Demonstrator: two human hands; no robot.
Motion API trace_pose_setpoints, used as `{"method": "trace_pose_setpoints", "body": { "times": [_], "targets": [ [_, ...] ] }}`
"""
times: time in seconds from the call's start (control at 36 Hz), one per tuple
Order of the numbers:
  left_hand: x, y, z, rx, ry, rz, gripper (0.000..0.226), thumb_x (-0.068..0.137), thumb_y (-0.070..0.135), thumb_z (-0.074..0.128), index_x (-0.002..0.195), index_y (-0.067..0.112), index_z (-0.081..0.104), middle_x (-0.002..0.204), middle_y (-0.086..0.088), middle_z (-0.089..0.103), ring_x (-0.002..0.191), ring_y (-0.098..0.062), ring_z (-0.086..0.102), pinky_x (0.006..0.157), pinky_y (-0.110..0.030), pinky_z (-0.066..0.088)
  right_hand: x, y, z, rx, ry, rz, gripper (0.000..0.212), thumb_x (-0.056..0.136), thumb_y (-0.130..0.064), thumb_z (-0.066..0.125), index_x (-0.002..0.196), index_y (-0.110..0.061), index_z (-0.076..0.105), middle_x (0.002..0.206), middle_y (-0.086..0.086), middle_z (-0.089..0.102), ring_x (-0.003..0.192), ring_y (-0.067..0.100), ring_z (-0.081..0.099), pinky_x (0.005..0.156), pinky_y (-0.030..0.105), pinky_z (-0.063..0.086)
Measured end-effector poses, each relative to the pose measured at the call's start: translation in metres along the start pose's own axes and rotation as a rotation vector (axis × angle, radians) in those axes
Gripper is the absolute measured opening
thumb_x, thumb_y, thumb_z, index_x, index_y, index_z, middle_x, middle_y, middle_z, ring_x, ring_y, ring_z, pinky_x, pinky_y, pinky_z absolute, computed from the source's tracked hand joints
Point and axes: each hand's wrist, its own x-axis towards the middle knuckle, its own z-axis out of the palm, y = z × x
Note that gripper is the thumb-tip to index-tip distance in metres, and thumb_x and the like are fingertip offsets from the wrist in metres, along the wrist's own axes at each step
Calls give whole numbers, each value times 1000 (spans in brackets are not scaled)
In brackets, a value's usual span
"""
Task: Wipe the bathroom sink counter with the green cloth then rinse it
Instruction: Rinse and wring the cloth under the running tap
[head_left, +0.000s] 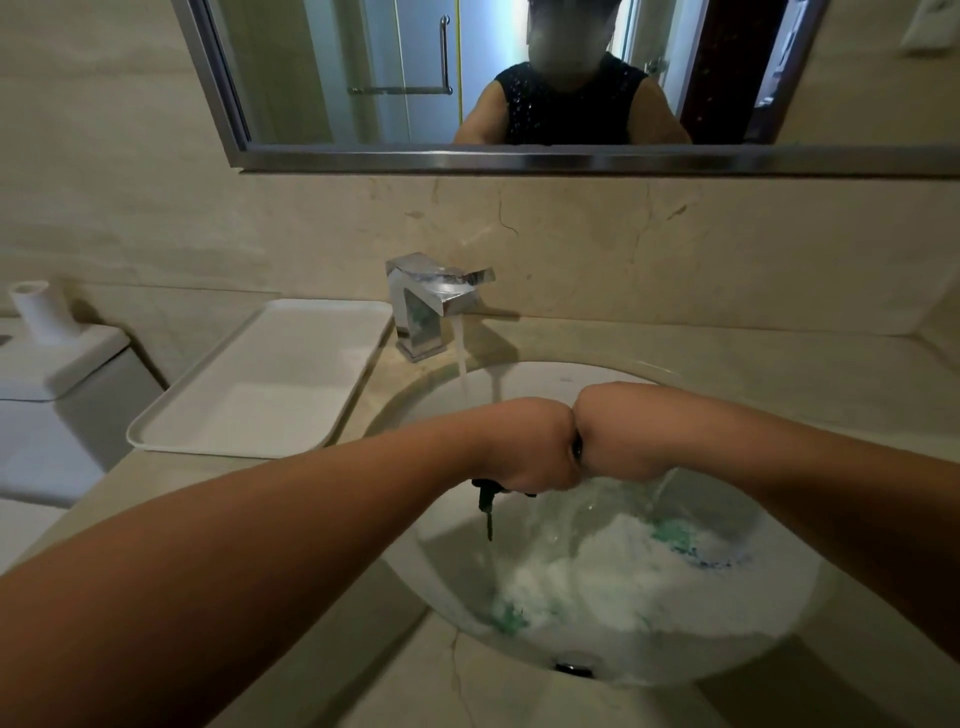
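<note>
Head camera looks down over a beige marble counter (779, 374) that wraps a round white sink (649, 597), with a metal-framed mirror (467, 83) on the wall above; a person's torso in a dark sleeveless top is reflected in it. Foamy water with green and blue streaks fills the basin, and the overflow slot shows at its near rim. On the counter to the left of the basin lies a white rectangular tray (270, 384), and further left stands a white toilet tank (57, 384) with a white cup-like object (36, 309) on its lid. Behind the basin a square chrome faucet (431, 301) is running, its stream falling into the sink just behind the hands. Both bare forearms reach in from the bottom corners and meet over the middle of the basin. Left hand (524, 447) and right hand (618, 436) are each closed into a fist, knuckles pressed against each other, gripping the green cloth (487, 493) between them. Most of the cloth is hidden inside the fists; a dark twisted end hangs below the left hand with a thin trickle of water running off it, and a sliver shows in the gap where the fists meet
</note>
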Motion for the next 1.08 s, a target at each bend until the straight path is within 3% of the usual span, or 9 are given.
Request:
{"method": "trace_pose_setpoints", "body": {
  "times": [0.11, 0.25, 0.39, 0.53, 0.67, 0.81, 0.89, 0.97, 1.08],
  "targets": [
    [-5, -4, 6, -13, 37, 50, 24, 100, 19, 57, 98, 2, 73, 91, -19, 71, 72, -29, 53, 64, -32, 43, 2, -1, 0, 189, -174, 20, 25, 86, -14, 67, 62, -10, 60, 58, 8, 52, 53, 26, 44, 52, 29, 36],
    [-9, -10, 13, 76, -7, 80, 8, 100, 17, 60, 97, 13, 66, 84, -6, 64, 76, -26, 57, 57, -30, 38, 5, 2, 7, 561, -339, 67, 32, 82, -16, 76, 56, -15, 57, 54, 4, 48, 42, 21, 37, 48, 27, 30],
    [-11, -51, -2, -80, 105, -9, 28, 86, 22, 73, 110, 22, 59, 91, 0, 67, 83, -22, 66, 65, -35, 53, 28, -7, 10, 446, -76, -77, 17, 82, -26, 77, 79, -18, 63, 70, 3, 63, 62, 22, 57, 56, 31, 43],
    [-3, -99, -20, -436, 99, -156, 26, 87, 25, 77, 111, 21, 67, 87, -8, 78, 66, -19, 72, 67, -43, 66, 58, -2, 18, 471, 191, -103, 19, 92, -32, 71, 103, -20, 61, 94, 0, 66, 87, 20, 62, 65, 32, 44],
    [8, -131, -20, -767, 208, -223, 29, 87, 25, 84, 109, 12, 70, 93, -20, 79, 72, -34, 75, 74, -58, 65, 84, 3, 27, 592, 229, -88, 29, 95, -39, 69, 121, -26, 64, 111, -1, 71, 96, 18, 65, 86, 38, 55],
    [19, -139, -15, -1029, 253, -200, 38, 84, 24, 88, 115, 12, 70, 101, -19, 79, 76, -27, 71, 67, -37, 58, 94, -2, 25, 546, 113, -83, 73, 87, -42, 74, 153, -32, 45, 149, -1, 55, 128, 19, 58, 97, 34, 51],
    [20, -136, -17, -1094, 241, -203, 36, 86, 7, 84, 118, 7, 68, 105, -21, 78, 73, -24, 74, 60, -28, 58, 100, -6, 20, 845, 179, -154, 62, 84, -33, 77, 142, -40, 57, 134, -11, 66, 119, 10, 63, 94, 29, 51],
    [18, -137, -20, -1218, 202, -196, 39, 88, -10, 74, 125, -3, 63, 106, -27, 73, 72, -26, 70, 58, -26, 60, 109, -11, 21, 1102, 169, -181, 58, 82, -26, 80, 137, -32, 64, 121, -10, 74, 108, 9, 72, 99, 37, 57],
    [15, -147, -24, -1257, 159, -180, 36, 88, -10, 72, 122, -1, 61, 109, -27, 73, 77, -28, 75, 74, -36, 65, 116, -16, 26, 1183, 268, -162, 26, 96, -21, 71, 121, -29, 75, 108, -8, 79, 104, 10, 73, 104, 42, 54]
  ]
}}
